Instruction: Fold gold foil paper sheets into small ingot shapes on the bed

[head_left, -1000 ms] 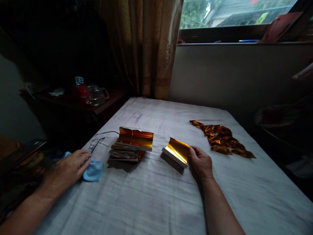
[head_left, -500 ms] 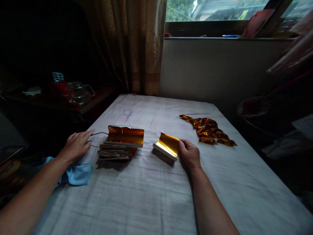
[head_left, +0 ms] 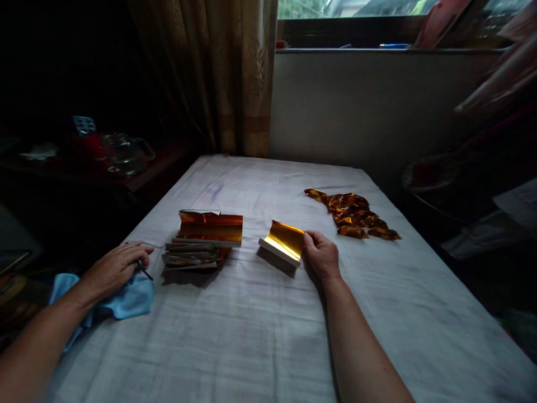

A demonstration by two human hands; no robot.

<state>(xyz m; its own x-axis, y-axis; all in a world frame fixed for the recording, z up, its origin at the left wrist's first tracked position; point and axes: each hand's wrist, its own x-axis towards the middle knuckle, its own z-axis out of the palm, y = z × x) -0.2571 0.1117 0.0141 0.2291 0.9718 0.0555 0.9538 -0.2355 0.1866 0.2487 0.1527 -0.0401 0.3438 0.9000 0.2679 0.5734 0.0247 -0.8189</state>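
Note:
My right hand (head_left: 322,254) pinches the right edge of a small curled sheet of gold foil paper (head_left: 285,242), whose near edge shows a pale rim. At the left edge of the table, my left hand (head_left: 115,268) is closed around a thin dark stick (head_left: 145,271) over a light blue cloth (head_left: 133,299). Between the hands lies a stack of foil paper (head_left: 191,256), with a larger curled gold sheet (head_left: 222,229) on top. Several folded gold foil pieces (head_left: 352,208) form a pile beyond my right hand.
A white cloth (head_left: 251,336) covers the table. To the left, a glass jug (head_left: 126,154) stands on a dark side table beside a red container (head_left: 93,146). A patterned curtain (head_left: 235,78) and a wall (head_left: 356,106) with a window are behind.
My left hand has drawn back toward me and left, away from the stack, and the stick now points down toward the blue cloth. My right hand still holds the gold sheet. The view has tilted slightly.

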